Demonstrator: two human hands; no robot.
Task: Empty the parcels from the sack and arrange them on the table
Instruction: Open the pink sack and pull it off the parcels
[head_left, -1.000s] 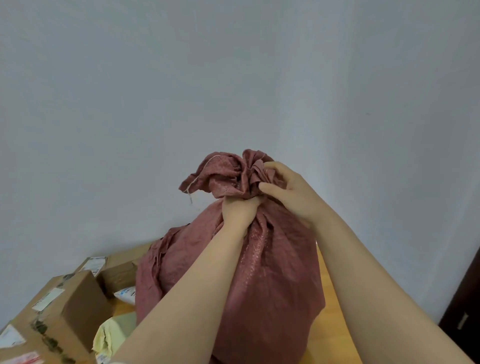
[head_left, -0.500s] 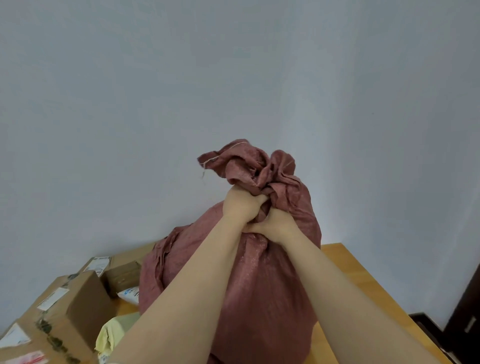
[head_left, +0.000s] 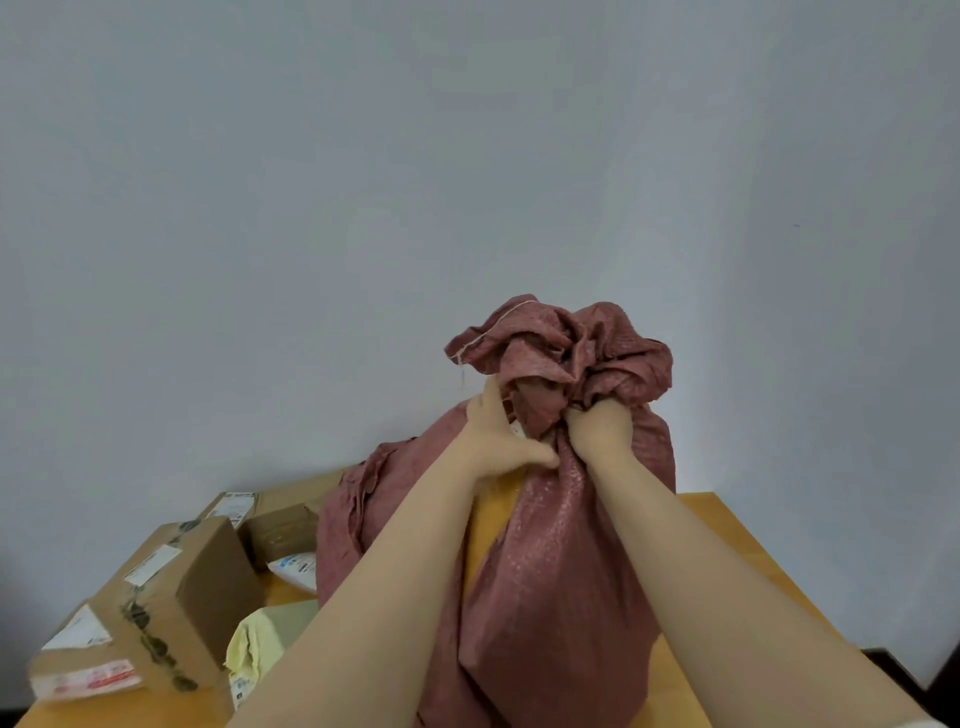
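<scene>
Right hand (head_left: 600, 434) grips sack (head_left: 561, 571) neck; left hand (head_left: 498, 441) half hidden, perhaps inside.

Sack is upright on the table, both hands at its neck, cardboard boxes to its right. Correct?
No: the head view shows the cardboard boxes left of the sack, not right. The sack does stand upright on the table, left hand and right hand at its neck.
</scene>
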